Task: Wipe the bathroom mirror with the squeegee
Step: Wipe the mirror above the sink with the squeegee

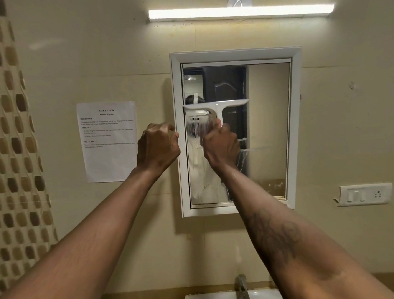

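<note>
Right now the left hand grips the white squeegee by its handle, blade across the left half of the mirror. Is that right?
No: the head view shows the right hand gripping the white squeegee by its handle, blade across the left half of the mirror. The left hand is curled beside the frame.

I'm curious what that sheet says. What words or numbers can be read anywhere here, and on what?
"TASK ID: 1078" (digits unsure): paper sheet on the wall.
"Mirror Wiping": same sheet.
"DESCRIPTION", "TASK GOAL", "INITIAL STATE": its headings.
Its body lines: too small to read.
Nothing legible on squeegee or switch plate.
</note>
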Motion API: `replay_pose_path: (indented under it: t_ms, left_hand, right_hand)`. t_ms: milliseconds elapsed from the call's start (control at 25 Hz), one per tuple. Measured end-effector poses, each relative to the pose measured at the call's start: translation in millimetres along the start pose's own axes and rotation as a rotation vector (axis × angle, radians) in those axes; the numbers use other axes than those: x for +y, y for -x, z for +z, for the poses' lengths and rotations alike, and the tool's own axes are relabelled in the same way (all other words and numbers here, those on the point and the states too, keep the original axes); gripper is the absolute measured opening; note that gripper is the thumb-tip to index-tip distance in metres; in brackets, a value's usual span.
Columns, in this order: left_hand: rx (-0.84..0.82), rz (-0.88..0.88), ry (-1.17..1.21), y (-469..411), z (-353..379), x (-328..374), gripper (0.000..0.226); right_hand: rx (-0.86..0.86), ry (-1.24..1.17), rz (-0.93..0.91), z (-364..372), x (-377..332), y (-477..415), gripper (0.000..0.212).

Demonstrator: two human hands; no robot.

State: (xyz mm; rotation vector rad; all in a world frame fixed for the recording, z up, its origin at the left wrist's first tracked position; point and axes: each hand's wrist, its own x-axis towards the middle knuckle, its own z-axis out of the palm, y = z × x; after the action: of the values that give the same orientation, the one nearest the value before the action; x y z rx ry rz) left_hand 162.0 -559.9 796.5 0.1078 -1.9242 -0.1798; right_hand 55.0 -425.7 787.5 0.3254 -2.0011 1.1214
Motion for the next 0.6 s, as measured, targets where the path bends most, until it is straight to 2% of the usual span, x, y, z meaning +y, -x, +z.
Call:
replay_pose_path:
  t_ms: [240, 400, 520, 600]
  left_hand:
    - [-0.044, -0.004, -0.009, 8, -8, 7, 0.023]
    - [-0.021, 0.035, -0.004, 1, -15, 15, 0.024]
    - [0.010, 0.054, -0.006, -6, -19, 16, 0.024]
    - [0.023, 0.059, -0.012, -12, -19, 16, 0.024]
  right_hand:
    - [-0.079, 0.084, 0.002, 1, 21, 32, 0.041]
    - [0.027, -0.069, 0.067, -10, -2, 3, 0.053]
    - [0.131, -0.225, 0.030, -22, -24, -32, 0.049]
    - [0.166, -0.232, 0.010, -31, -37, -54, 0.046]
